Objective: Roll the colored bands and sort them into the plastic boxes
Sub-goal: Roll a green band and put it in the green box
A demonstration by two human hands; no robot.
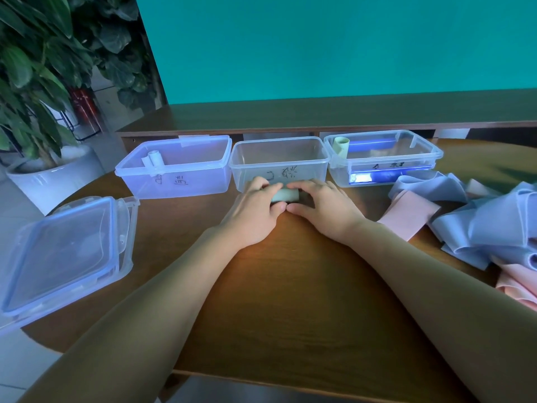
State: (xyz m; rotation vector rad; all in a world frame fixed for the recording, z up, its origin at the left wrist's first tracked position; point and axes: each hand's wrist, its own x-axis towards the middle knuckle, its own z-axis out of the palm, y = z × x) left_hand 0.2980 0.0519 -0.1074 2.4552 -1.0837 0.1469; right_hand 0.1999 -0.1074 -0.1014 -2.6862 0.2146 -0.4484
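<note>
A pale green rolled band (pixel 286 195) lies on the wooden table (pixel 290 286) just in front of the middle plastic box (pixel 279 162). My left hand (pixel 255 212) and my right hand (pixel 322 209) both grip the roll, fingers curled over its top and thumbs meeting beneath it. The middle box looks empty. In the left box (pixel 174 167) stands a whitish roll (pixel 155 159). The right box (pixel 383 157) holds a cream roll (pixel 340 145) at its left corner. A heap of loose blue and pink bands (pixel 479 225) lies at the right.
A stack of clear box lids (pixel 66 254) sits at the table's left edge. A potted plant (pixel 37 82) in a white pot stands beyond the left side. A wooden shelf (pixel 319 117) runs behind the boxes under a teal wall.
</note>
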